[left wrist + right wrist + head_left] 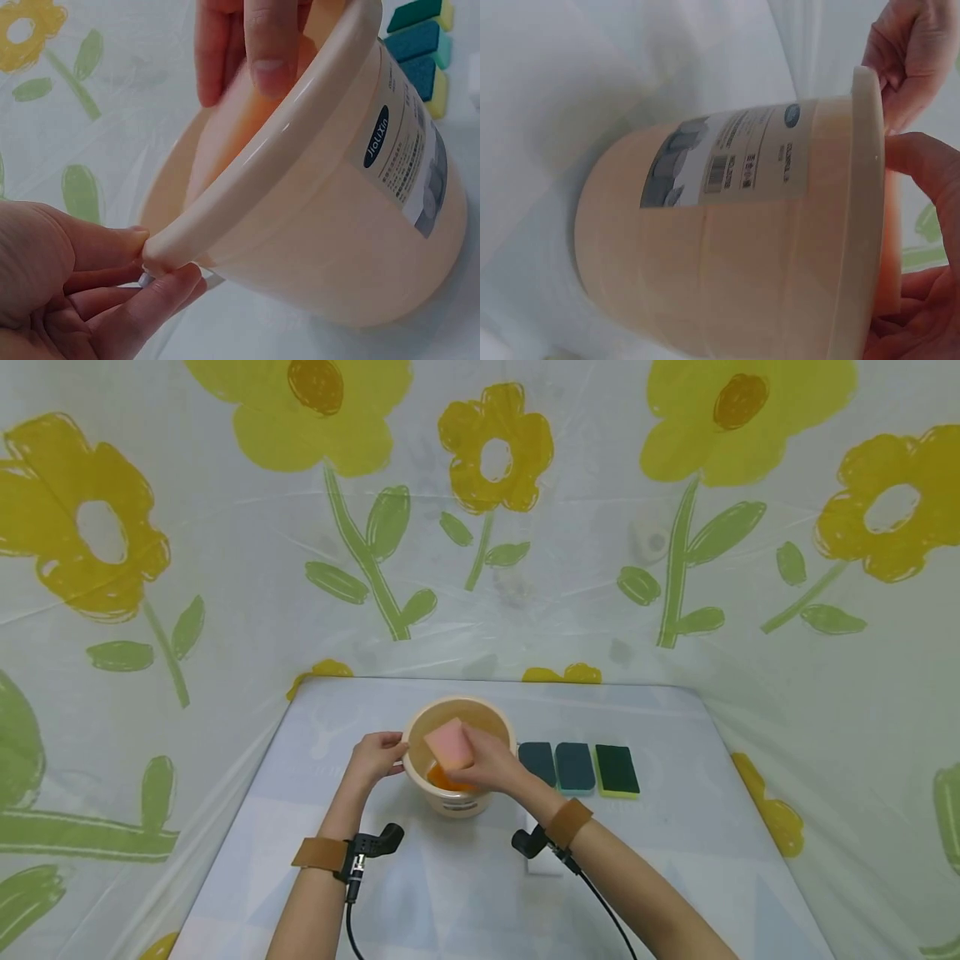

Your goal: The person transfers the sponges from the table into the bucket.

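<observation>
A cream plastic bucket [459, 805] with a printed label [409, 150] stands upright on the table. My left hand [375, 757] pinches its rim at the left, thumb on top and fingers below, as the left wrist view shows. Within the bucket's mouth, my right hand [491, 760] holds a pink sponge [450, 743] between thumb and fingers. The same sponge [225, 135] appears behind the rim in the left wrist view. Something orange [444, 778] lies lower inside the bucket, partly hidden by the right hand and sponge.
Right of the bucket, three scouring sponges lie in a row: two blue-green ones [537, 760] [575, 767] and a dark green one with a yellow base [617, 768]. A white flat object [544, 862] is partly under the right wrist. A flowered curtain [570, 610] surrounds the table.
</observation>
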Tool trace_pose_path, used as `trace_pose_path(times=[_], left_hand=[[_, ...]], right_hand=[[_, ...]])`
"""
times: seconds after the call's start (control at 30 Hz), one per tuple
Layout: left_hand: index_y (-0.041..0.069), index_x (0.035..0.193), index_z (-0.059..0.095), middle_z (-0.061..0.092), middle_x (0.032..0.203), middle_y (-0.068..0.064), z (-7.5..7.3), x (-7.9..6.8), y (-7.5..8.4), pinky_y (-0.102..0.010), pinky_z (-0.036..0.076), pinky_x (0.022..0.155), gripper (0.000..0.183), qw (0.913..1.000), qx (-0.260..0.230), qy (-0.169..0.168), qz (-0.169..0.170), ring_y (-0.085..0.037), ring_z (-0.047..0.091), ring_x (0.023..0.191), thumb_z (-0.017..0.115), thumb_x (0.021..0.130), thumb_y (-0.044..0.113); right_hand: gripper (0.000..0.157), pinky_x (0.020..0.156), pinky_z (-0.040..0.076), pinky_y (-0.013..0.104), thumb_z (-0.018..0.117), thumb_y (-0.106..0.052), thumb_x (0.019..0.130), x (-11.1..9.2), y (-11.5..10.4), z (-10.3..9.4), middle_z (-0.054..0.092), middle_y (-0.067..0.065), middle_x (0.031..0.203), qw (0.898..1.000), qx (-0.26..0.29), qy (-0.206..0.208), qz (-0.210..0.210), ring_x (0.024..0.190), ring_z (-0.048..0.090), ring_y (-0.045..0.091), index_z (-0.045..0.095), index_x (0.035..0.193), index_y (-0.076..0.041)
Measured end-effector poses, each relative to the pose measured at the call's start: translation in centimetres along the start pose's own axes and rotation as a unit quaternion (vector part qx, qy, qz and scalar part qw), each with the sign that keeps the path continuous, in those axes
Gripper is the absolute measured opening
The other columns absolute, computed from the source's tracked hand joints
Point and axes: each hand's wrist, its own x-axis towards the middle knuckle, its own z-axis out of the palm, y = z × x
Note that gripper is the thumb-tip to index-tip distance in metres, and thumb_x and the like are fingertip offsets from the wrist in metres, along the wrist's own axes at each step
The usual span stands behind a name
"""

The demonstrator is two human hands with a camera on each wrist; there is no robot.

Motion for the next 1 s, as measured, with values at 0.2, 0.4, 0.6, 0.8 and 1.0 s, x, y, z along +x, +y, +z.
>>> trace_pose_path(times=[0.2,0.4,0.6,0.8,1.0], left_hand=[[-0.008,0.134,0.052,0.057,0.128,-0.029,0.1,0.0,-0.1,-0.033,0.059,0.08,0.039,1.0,0.002,0.001,0.0,-0.037,0.062,0.111,0.054,0.1,0.011],[-0.007,0.135,0.051,0.057,0.129,-0.029,0.2,0.1,-0.2,-0.034,0.058,0.081,0.04,0.9999,0.009,0.004,-0.005,-0.036,0.063,0.109,0.054,0.1,0.013],[-0.008,0.134,0.051,0.057,0.127,-0.03,0.1,0.1,-0.1,-0.034,0.059,0.08,0.04,1.0,0.01,0.0,0.001,-0.037,0.063,0.11,0.054,0.1,0.012],[-0.009,0.133,0.052,0.058,0.126,-0.03,0.1,0.1,-0.1,-0.033,0.059,0.079,0.039,1.0,0.006,-0.003,0.004,-0.037,0.063,0.109,0.055,0.1,0.011],[-0.008,0.133,0.053,0.058,0.127,-0.029,0.1,0.2,-0.2,-0.033,0.059,0.079,0.039,1.0,0.005,-0.005,0.003,-0.037,0.063,0.11,0.055,0.1,0.012]], right_hand=[[0.09,0.108,0.04,0.046,0.077,-0.039,0.082,-0.4,-0.1,-0.3,0.045,0.016,0.147,1.0,0.0,-0.003,0.024,0.129,0.047,0.03,0.032,0.15,-0.002],[0.087,0.104,0.045,0.048,0.078,-0.037,0.082,-0.9,0.1,-0.8,0.047,0.015,0.145,1.0,0.012,0.005,0.02,0.124,0.05,0.032,0.033,0.15,-0.003],[0.089,0.104,0.044,0.049,0.076,-0.039,0.084,-1.2,0.2,-1.4,0.042,0.017,0.148,1.0,0.024,0.011,0.008,0.128,0.047,0.034,0.031,0.151,-0.002],[0.092,0.107,0.042,0.05,0.074,-0.045,0.084,-1.8,0.0,-1.8,0.035,0.012,0.154,0.999,0.005,0.025,0.02,0.132,0.043,0.032,0.028,0.153,-0.004],[0.09,0.106,0.043,0.05,0.073,-0.043,0.085,-2.5,-0.2,-2.2,0.034,0.01,0.155,0.999,0.01,0.04,0.013,0.132,0.044,0.031,0.027,0.153,-0.006]])
